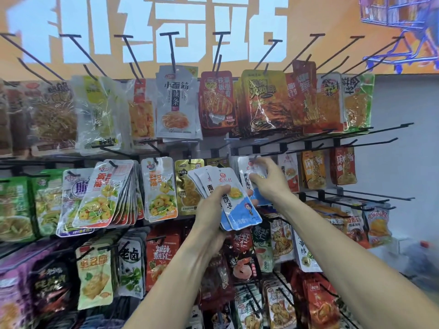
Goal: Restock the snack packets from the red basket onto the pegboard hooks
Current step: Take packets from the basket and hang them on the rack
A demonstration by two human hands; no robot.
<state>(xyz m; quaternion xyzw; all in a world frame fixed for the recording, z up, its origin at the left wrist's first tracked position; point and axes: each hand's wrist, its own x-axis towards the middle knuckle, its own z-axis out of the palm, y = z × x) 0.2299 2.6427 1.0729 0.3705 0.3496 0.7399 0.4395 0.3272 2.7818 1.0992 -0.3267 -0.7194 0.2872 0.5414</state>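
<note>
Mid-restock. Left hand (213,198) grips a fanned stack of white-and-blue snack packets (234,203), fingers curled round the lower half, thumb across the front. About four packets show in the fan; exact count unclear where they overlap. Right hand (268,181), at 3 o'clock from the stack and just beside it, pinches one matching packet (251,172) with fingers closed on its top edge, right at the tip of a pegboard hook (255,157) in the second row. Cannot tell if the hole is already over the hook.

Progress, judged from the shelf: most hooks on the pegboard (403,162) already carry packets, top row roughly nine groups, second row about the same. At 2 o'clock from the hands several hooks (361,138) stick out bare, roughly four or five. Left to do: hang the packet in the right hand, then the stack in the left.

Red basket not in view, so what remains in it is unknown.
</note>
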